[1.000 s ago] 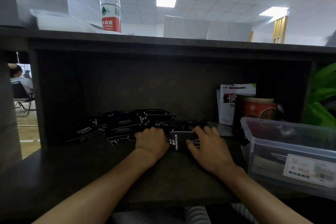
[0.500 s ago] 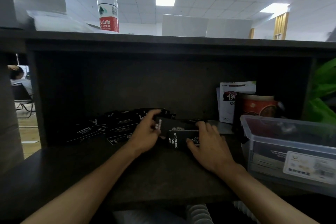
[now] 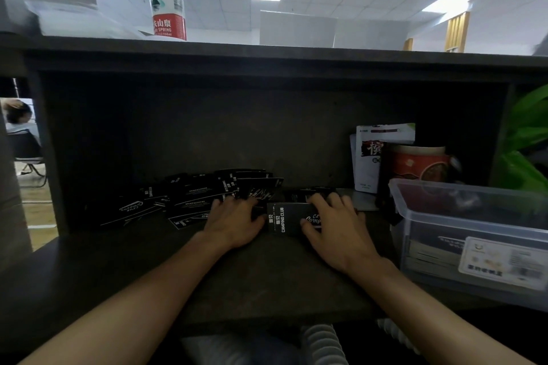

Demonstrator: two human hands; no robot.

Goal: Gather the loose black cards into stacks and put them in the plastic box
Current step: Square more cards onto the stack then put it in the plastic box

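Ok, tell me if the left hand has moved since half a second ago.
Yes. The left hand has dropped from its raised reach over the loose cards to lie flat beside the CAMPING CLUB stack.

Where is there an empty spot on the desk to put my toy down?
Bare desk lies between the two forearms, and at the near left corner. The scattered black cards crowd the back; the plastic box fills the right.

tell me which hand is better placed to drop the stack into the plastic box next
Probably the right hand. It already rests on the stack of black cards, and the plastic box sits directly to its right. The left hand lies on the far side of the stack, by the loose cards.
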